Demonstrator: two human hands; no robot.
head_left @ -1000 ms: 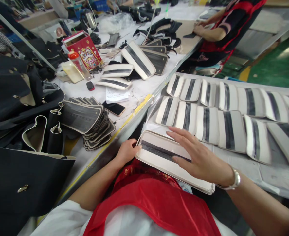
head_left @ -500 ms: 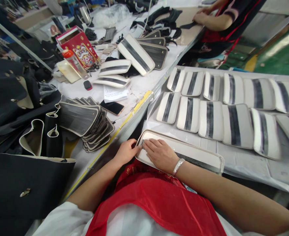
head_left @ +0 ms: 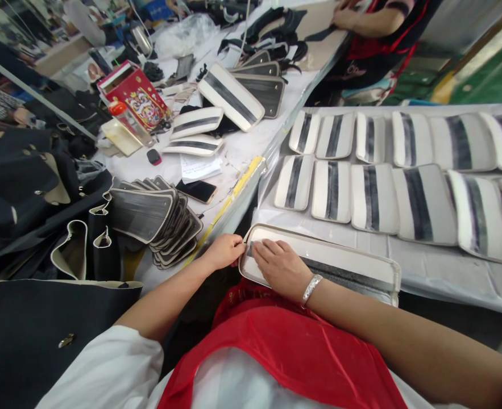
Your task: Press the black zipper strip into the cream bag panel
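A long panel (head_left: pixel 344 250) with rounded corners, off-white with a dark lengthwise stripe, lies at the near edge of the right-hand table. Pale edging (head_left: pixel 319 234) runs round its rim. My right hand (head_left: pixel 282 270) rests flat on the panel's left part, fingers stretched out, holding nothing and covering some of the stripe. At the panel's left end, my left hand (head_left: pixel 225 251) is closed in a pinch on the edging where it stands a little away from the rim. The fingertips hide the strip's end.
Two rows of similar striped panels (head_left: pixel 374 196) cover the right table. To the left are a stack of dark panels (head_left: pixel 142 213), a phone (head_left: pixel 197 191), a red box (head_left: pixel 137 96), a bottle (head_left: pixel 127 119) and black bag pieces (head_left: pixel 33 341). Another person's arm (head_left: pixel 365 23) is at the far table.
My left hand has drawn slightly left, away from the panel's end, its fingers now closed together. My right hand stays flat on the panel. The whole view has shifted a little.
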